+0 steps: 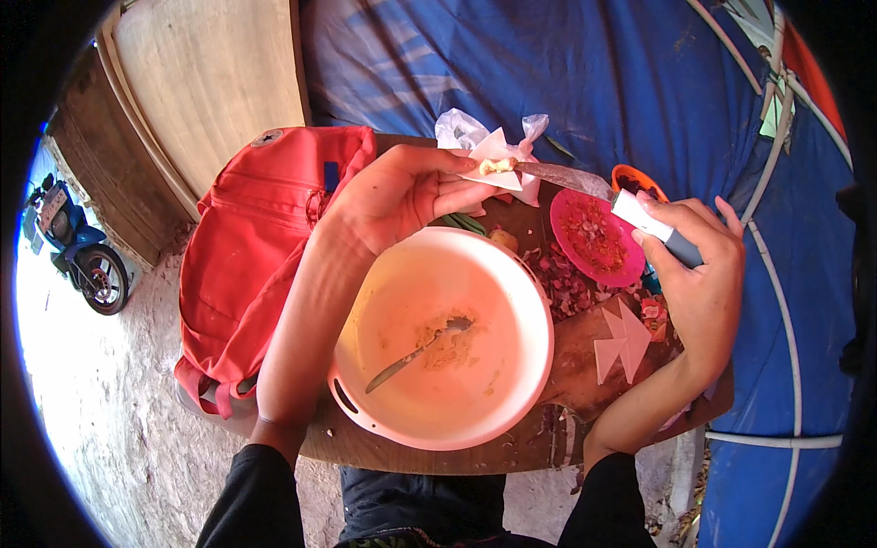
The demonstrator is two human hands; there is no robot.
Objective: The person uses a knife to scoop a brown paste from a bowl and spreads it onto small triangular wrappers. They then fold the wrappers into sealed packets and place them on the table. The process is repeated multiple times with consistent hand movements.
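Above the far edge of the bowl, my left hand (397, 192) pinches a thin pale wrapper sheet (493, 146) between thumb and fingers. A small lump of yellowish filling (498, 166) sits on that sheet. My right hand (699, 265) is wrapped round the white and dark handle of a knife (571, 179). Its blade points left, and the tip meets the filling. Below my hands stands a large white plastic bowl (539, 347), with smears of yellowish paste inside and a metal spoon (402, 367) resting in it. Several triangular wrapper sheets (621, 340) lie on a brown board near my right forearm.
A pink plate (630, 265) of chopped red bits stands right of the bowl, with an orange container (639, 175) behind it. Reddish peels (559, 279) litter the table. Plastic bags (459, 128) lie at the back, a red backpack (260, 237) at left. A blue tarp (585, 73) hangs behind.
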